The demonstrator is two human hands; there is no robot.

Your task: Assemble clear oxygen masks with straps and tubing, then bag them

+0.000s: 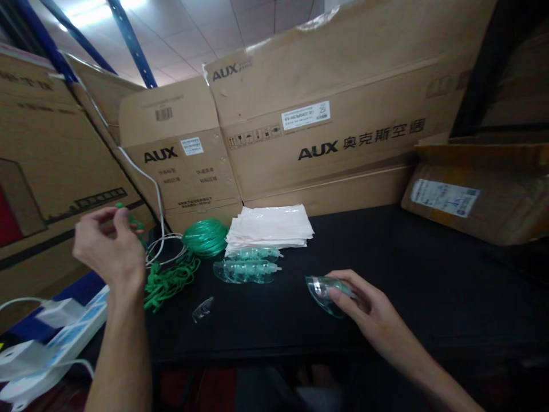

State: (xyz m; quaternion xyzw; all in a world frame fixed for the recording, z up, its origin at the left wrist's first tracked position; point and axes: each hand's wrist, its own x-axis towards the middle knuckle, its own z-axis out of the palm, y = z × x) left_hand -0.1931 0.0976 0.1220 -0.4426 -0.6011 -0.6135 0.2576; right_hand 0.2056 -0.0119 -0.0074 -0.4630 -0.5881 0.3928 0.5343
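Observation:
My left hand (109, 246) is raised at the left, thumb and fingers pinched on a green elastic cord (136, 224). Below it lies a tangled heap of similar green cords (171, 280). My right hand (364, 300) grips a clear green oxygen mask (319, 293) just above the black table, with a metal nose strip showing near its edge. Several more nested masks (247, 270) lie in rows mid-table. Between my hands, nearer to me, rests a small clear plastic piece (202, 309) whose kind I cannot make out.
Behind the masks are a stack of white bags (272, 225) and a coil of green tubing (206, 236). A power strip (64, 349) with plugs sits at the left. Large AUX cartons (326, 166) wall the back; another carton (506, 194) stands at the right on the black table (369, 240).

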